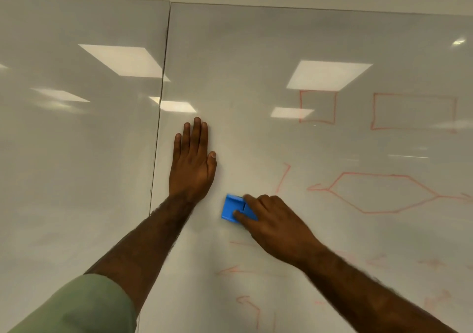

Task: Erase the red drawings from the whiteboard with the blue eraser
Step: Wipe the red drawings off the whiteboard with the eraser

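Your right hand [276, 225] clasps the blue eraser [234, 208] against the glossy whiteboard [243, 63]. Your left hand [193, 163] lies flat and empty beside it. Red outlines remain rightward: a hexagon [381, 193], two rectangles [413, 111].

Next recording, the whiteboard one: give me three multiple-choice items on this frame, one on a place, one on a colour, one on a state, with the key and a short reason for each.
1. Where is the hexagon outline relative to the eraser?
A. To its right
B. To its left
C. Directly below it

2. What colour is the eraser?
A. Green
B. Blue
C. Black

3. What is the left hand doing?
A. Holding a marker
B. Gripping the eraser
C. Resting flat and open on the board

Key:
1 A: the hexagon outline lies right of the eraser.
2 B: its body is bright blue under the right hand.
3 C: the left hand lies flat on the whiteboard, fingers extended, holding nothing.
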A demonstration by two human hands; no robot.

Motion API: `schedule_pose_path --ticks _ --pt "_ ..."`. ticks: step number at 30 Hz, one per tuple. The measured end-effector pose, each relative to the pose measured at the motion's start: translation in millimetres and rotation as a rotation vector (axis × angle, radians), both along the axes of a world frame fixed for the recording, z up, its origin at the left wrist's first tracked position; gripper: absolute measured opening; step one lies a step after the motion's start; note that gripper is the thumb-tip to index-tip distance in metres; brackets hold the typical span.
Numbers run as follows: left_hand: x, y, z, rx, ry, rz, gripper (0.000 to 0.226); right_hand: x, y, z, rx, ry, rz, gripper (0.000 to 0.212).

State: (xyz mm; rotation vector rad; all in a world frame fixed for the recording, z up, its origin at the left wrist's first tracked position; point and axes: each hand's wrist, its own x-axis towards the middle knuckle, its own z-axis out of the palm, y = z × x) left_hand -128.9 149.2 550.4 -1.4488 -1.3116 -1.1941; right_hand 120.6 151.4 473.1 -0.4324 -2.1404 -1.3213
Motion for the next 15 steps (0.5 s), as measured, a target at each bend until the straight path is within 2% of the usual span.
schedule_pose_path --ticks 2,6,8,10,12,15 --pt "0 0 -1 -0.004 -0.007 -0.006 0.069 12 1 15 0.039 0.028 0.021 0.047" --pt "2 2 -1 0.009 -0.013 -0.012 0.068 32 -5 87 0.029 0.465 0.012 0.041" --pt "3 3 -1 0.011 -0.010 -0.013 0.068 33 -8 105 -0.021 0.576 -0.001 0.041" --pt "1 2 -1 0.011 -0.015 -0.019 0.067 18 -8 94 0.025 0.516 0.011 0.040" --pt "0 1 1 0.003 -0.007 -0.046 0.067 3 -7 63 0.077 0.293 0.012 0.039" --pt "-3 -1 -1 -0.010 -0.006 -0.099 0.066 -5 -6 42 0.026 -0.030 0.006 0.046"
